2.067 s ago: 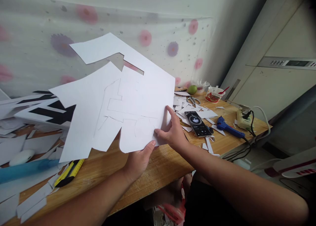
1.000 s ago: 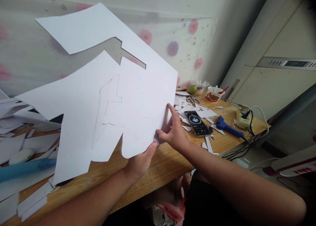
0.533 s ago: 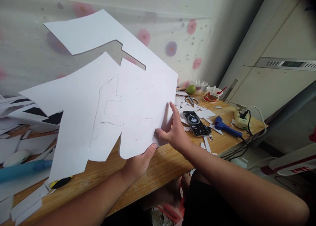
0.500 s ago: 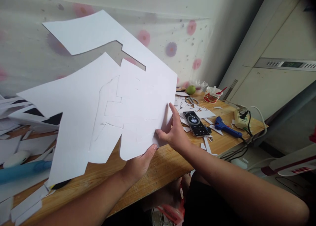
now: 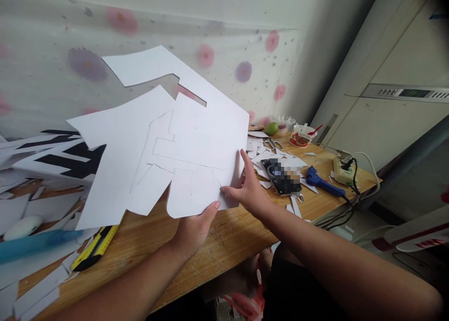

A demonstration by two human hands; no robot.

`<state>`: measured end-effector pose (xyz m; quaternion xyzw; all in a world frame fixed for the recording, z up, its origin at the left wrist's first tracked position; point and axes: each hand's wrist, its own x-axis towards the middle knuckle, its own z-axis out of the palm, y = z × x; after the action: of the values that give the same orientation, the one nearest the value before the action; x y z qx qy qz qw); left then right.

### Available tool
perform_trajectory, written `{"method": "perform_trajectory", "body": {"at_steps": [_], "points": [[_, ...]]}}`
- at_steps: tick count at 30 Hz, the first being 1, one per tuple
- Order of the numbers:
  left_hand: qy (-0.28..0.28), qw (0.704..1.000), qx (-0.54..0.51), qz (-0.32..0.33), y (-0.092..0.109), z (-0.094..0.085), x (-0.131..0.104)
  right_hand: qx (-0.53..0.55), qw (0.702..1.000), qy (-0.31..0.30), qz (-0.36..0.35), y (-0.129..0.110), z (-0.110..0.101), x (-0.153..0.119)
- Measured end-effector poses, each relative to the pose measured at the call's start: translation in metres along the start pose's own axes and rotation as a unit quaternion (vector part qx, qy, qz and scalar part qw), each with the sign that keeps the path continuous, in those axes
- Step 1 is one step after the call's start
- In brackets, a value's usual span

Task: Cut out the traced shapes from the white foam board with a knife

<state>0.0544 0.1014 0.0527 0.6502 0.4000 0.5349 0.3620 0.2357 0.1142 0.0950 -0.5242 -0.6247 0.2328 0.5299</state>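
A large white foam board [image 5: 210,134] with cut-out edges, a narrow slot and faint pencil lines is held up in front of me, tilted above the wooden table [image 5: 196,260]. My left hand [image 5: 198,225] grips its bottom edge, thumb on the front face and fingers hidden behind. At the lower right corner, my right hand [image 5: 247,188] pinches the board, its thumb on the face and its forefinger along the right edge. Below the board's left part lies a yellow and black utility knife [image 5: 96,248].
Right of the board lie a smartphone [image 5: 282,178], a blue glue gun [image 5: 322,183], scissors [image 5: 272,144] and white scraps. Farther back are a green fruit [image 5: 271,128] and a paper bowl [image 5: 302,136]. A power strip [image 5: 343,167] sits near the right edge; cut boards [image 5: 52,157] pile up at left.
The board's far left end has swung away and its top has dropped in view, so it looks smaller. More of the utility knife and the black-marked pieces now shows. Both hands keep their hold.
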Motion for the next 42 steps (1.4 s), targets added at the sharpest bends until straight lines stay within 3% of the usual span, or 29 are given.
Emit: {"method": "perform_trajectory", "body": {"at_steps": [10, 15, 18, 22, 32, 42], "points": [[0.029, 0.988, 0.12, 0.095, 0.017, -0.003, -0.001, -0.1, 0.993, 0.022, -0.057, -0.009, -0.003, -0.001], [0.015, 0.982, 0.146, 0.12, 0.023, -0.002, -0.002, -0.198, 0.963, 0.04, -0.177, -0.014, -0.011, -0.006], [-0.004, 0.984, 0.141, 0.109, 0.022, -0.001, -0.001, -0.249, 0.939, 0.049, -0.233, -0.016, -0.012, -0.008], [-0.018, 0.99, 0.12, 0.075, 0.019, -0.001, 0.002, -0.258, 0.933, 0.047, -0.248, -0.013, -0.008, -0.008], [-0.028, 0.998, 0.05, -0.025, 0.018, -0.001, 0.001, -0.231, 0.951, 0.024, -0.203, -0.012, -0.01, -0.003], [-0.04, 0.998, 0.013, -0.057, 0.02, 0.001, 0.003, -0.255, 0.945, 0.004, -0.204, -0.015, -0.008, -0.004]]}}
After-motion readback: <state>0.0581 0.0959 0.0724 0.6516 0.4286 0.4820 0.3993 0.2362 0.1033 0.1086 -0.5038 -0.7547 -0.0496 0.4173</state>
